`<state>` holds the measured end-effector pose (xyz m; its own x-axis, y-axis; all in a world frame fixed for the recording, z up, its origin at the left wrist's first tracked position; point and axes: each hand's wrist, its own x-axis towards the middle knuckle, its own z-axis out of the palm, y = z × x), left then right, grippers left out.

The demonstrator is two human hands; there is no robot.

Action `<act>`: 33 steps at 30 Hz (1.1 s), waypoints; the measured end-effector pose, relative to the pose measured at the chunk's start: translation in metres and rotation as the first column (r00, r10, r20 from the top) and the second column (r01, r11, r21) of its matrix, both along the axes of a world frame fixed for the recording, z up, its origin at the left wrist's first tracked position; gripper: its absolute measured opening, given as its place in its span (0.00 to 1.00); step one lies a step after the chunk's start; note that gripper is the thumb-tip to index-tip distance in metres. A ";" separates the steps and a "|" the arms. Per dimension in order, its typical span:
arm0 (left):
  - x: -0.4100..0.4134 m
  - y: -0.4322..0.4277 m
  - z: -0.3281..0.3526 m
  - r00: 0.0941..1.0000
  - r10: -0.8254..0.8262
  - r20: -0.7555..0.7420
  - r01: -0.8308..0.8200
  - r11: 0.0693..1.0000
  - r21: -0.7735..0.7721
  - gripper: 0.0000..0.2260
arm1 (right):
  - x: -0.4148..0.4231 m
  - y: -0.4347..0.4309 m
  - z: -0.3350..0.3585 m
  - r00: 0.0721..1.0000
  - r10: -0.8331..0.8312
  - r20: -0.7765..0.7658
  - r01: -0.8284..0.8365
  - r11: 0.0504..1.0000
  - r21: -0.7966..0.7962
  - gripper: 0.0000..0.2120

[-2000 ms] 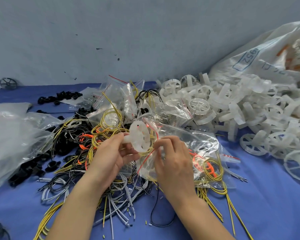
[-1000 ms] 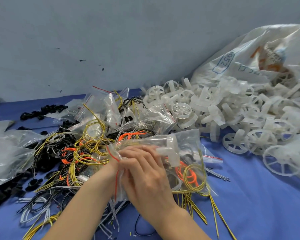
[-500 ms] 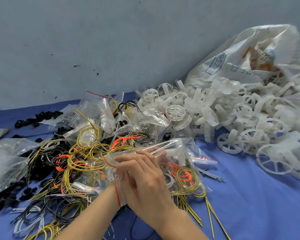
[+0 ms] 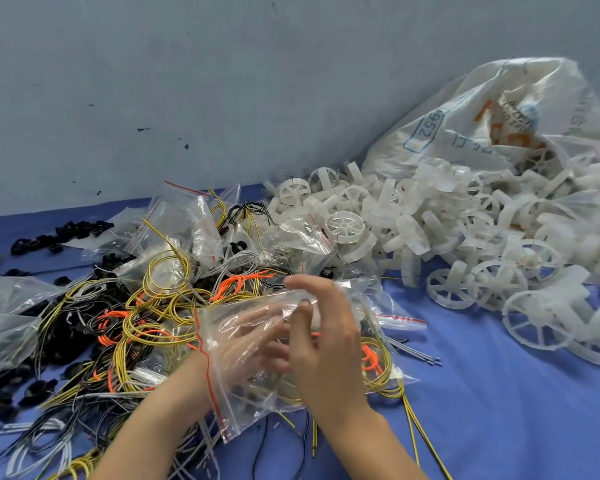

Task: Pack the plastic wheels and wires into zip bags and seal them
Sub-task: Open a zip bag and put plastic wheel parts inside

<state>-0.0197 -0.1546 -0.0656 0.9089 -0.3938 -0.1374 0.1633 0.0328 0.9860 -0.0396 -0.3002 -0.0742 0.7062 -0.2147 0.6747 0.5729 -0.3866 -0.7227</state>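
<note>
Midway: zip bag (image 4: 250, 393) at centre, unsealed.
Left hand (image 4: 250, 337) inside it, fingers apart; right hand (image 4: 326, 344) over it, grip unclear. Filled bags (image 4: 187, 220) at 11 o'clock; loose wheels (image 4: 465, 237) at 2, wires (image 4: 160, 306) at 9.

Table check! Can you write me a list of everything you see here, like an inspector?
Surface: blue cloth, mostly covered.
Job's things: clear zip bag with a red seal strip, between both hands; white plastic wheels piled at right.
Clutter: filled zip bags, black plastic parts, white woven sack.
Grippers: left hand shows through the bag, fingers spread; right hand blurred, grip unclear.
Cables: yellow-black wires and orange wires tangled loose at left.
Surroundings: grey wall.
</note>
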 end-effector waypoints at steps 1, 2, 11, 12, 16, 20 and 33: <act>0.001 0.006 0.002 0.997 -0.045 0.063 0.046 0.999 -0.017 0.10 | 0.003 -0.003 0.001 0.999 -0.038 -0.039 0.040 0.997 0.064 0.14; 0.001 0.014 0.003 0.996 -0.038 0.085 0.041 0.999 -0.030 0.11 | 0.005 -0.006 0.002 0.994 -0.080 -0.072 0.088 0.989 0.118 0.14; 0.017 0.049 -0.001 0.948 0.309 -0.081 -0.319 0.907 -0.276 0.12 | 0.035 -0.056 0.005 0.956 -0.110 -0.272 0.264 0.730 0.631 0.17; 0.017 0.051 -0.002 0.951 0.302 -0.071 -0.309 0.900 -0.306 0.11 | 0.038 -0.065 0.003 0.944 -0.119 -0.308 0.296 0.717 0.630 0.18; 0.020 0.053 -0.007 0.959 0.273 -0.077 -0.281 0.886 -0.369 0.07 | 0.043 -0.089 -0.011 0.770 -0.404 -0.494 0.523 0.843 0.126 0.16; 0.024 0.054 -0.010 0.958 0.278 -0.074 -0.284 0.877 -0.388 0.08 | 0.050 -0.092 -0.020 0.665 -0.444 -0.601 0.431 0.885 -0.176 0.19; 0.025 0.054 -0.014 0.964 0.261 -0.051 -0.258 0.872 -0.415 0.10 | 0.051 -0.086 -0.021 0.624 -0.741 -0.249 0.703 0.671 -0.237 0.06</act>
